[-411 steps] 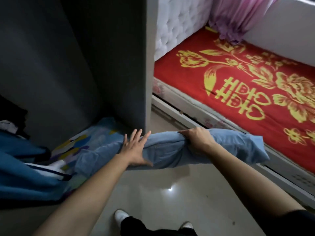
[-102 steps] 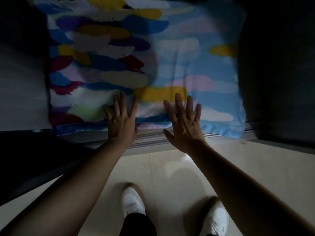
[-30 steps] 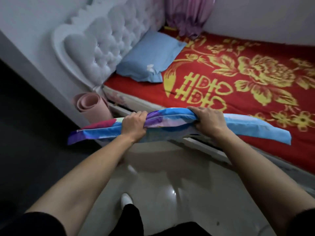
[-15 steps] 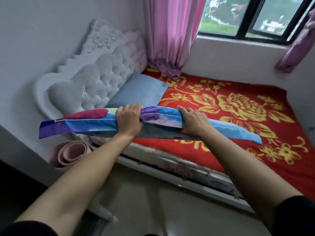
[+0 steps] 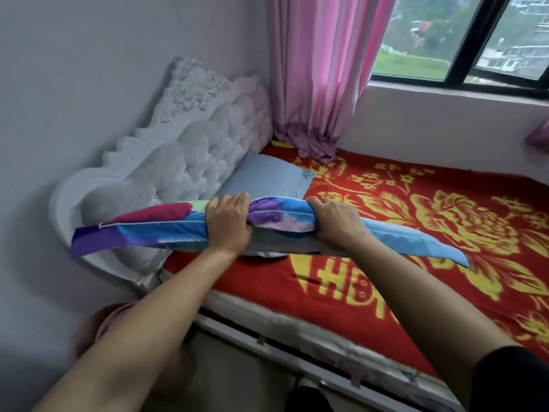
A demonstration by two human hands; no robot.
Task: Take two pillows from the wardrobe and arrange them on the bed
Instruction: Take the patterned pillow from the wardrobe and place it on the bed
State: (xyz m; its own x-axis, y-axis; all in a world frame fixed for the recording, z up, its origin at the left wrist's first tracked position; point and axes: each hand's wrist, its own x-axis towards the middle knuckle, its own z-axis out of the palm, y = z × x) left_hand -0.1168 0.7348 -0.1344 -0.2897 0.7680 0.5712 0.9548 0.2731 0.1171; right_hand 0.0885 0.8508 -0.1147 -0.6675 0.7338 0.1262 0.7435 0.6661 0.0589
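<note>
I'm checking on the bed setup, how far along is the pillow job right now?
Done: the plain blue pillow lies on the bed against the headboard. In hand: the left hand and right hand grip the multicoloured pillow above the bed. Left: set it down beside the first.

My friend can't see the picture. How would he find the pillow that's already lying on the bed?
Start at the white tufted headboard on the left end of the bed with the red and gold blanket. The plain blue pillow lies flat right against it, near the pink curtain. Unlike the colourful feather-print pillow held in both hands, it is one solid pale blue.
</note>
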